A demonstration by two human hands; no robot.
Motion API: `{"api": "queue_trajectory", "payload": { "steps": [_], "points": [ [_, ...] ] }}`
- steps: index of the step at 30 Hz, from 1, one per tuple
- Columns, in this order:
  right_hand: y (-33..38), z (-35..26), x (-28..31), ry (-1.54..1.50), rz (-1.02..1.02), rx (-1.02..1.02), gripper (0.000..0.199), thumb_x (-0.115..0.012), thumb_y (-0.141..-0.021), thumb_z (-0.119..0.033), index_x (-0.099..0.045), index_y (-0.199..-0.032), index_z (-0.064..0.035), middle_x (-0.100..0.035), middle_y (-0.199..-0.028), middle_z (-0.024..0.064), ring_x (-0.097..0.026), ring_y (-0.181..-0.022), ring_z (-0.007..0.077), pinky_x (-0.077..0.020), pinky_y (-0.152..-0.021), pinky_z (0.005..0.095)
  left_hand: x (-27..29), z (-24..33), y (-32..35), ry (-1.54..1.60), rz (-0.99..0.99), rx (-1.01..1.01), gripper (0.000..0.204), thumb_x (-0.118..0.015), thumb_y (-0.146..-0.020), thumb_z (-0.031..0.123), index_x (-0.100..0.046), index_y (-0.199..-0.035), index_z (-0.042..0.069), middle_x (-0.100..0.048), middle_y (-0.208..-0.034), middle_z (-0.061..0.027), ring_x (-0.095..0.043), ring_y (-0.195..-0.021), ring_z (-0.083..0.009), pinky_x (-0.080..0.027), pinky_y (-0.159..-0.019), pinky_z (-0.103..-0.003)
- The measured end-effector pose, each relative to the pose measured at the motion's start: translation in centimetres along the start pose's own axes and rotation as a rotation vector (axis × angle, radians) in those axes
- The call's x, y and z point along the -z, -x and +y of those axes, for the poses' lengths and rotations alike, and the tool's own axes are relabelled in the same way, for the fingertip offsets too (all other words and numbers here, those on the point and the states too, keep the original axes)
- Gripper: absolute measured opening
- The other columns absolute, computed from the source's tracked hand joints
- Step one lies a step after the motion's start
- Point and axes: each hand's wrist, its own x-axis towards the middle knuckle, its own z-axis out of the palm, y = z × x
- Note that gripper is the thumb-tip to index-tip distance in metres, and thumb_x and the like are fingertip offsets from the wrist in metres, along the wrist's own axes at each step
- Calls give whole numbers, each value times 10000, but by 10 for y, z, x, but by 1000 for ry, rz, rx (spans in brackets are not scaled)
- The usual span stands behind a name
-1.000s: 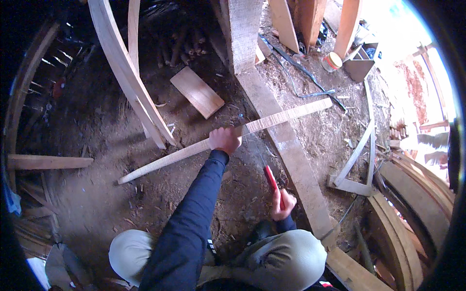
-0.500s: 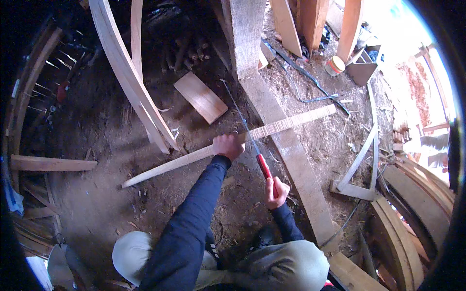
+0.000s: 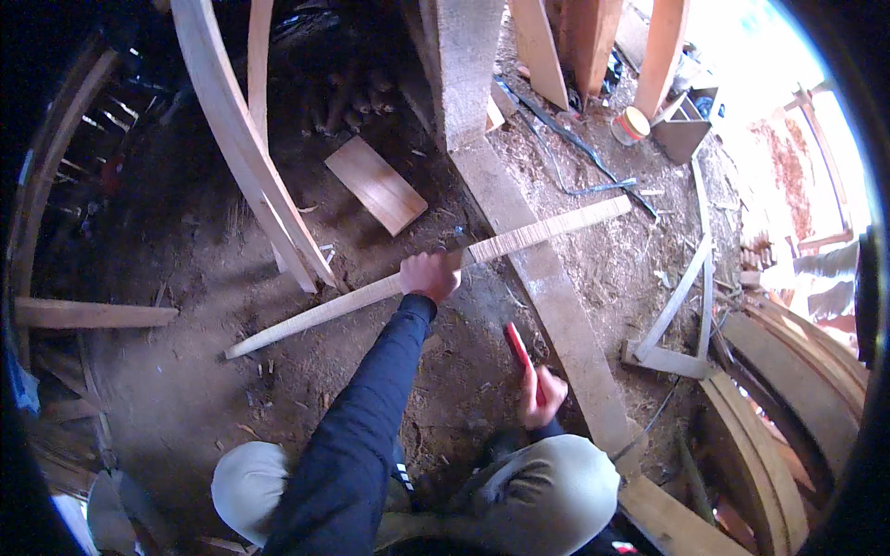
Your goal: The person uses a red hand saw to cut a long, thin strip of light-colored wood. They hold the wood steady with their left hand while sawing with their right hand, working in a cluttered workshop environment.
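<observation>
A long, slim wooden strip (image 3: 547, 226) lies slantwise, its right part crossing a thick timber beam (image 3: 565, 324) and its left end near the dirt ground. My left hand (image 3: 431, 276) is closed over the strip's middle, left of the beam. Nearer my right knee, my right hand (image 3: 542, 397) is wrapped round the red handle of a saw (image 3: 516, 341). The saw's thin blade barely shows in the blur, pointing up toward the strip just right of my left hand.
A short flat board (image 3: 377, 185) lies beyond the strip. Curved timbers (image 3: 236, 139) rise at the upper left. An upright post (image 3: 461, 69) stands at the beam's far end. To the right are a small tub (image 3: 630, 125), an open box (image 3: 686, 128) and a dark strap (image 3: 575, 139).
My right hand has drawn the saw back toward my right knee. Its blade, plain across the strip before, is now hardly visible. My left hand keeps its hold on the strip.
</observation>
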Motion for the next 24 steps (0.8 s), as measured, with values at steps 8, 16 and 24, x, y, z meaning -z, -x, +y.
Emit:
{"api": "queue_trajectory", "payload": {
  "steps": [8, 16, 24],
  "points": [
    [14, 15, -14, -21, -29, 37, 274, -527, -901, -119, -558, -646, -24, -410, -463, 61, -425, -376, 148, -307, -412, 312, -29, -23, 6, 1, 220, -59, 315, -662, -700, 434, -656, -798, 135, -666, -728, -121, -654, -662, -329, -513, -609, -467],
    [-26, 1, -47, -200, -56, -147, 320, -548, -921, -134, -464, -628, -34, -398, -478, 68, -388, -382, 155, -294, -408, 312, -15, -3, 18, -2, 126, -80, 316, -681, -675, 412, -654, -846, 147, -664, -724, -120, -660, -657, -327, -517, -594, -472],
    [-18, 12, -27, -85, 6, -77, 372, -558, -906, -109, -398, -575, -53, -351, -459, 81, -358, -357, 171, -268, -403, 333, 0, 11, 7, 64, 111, -85, 205, -651, -681, 326, -639, -777, 145, -655, -680, -139, -668, -652, -336, -523, -590, -471]
  ]
}}
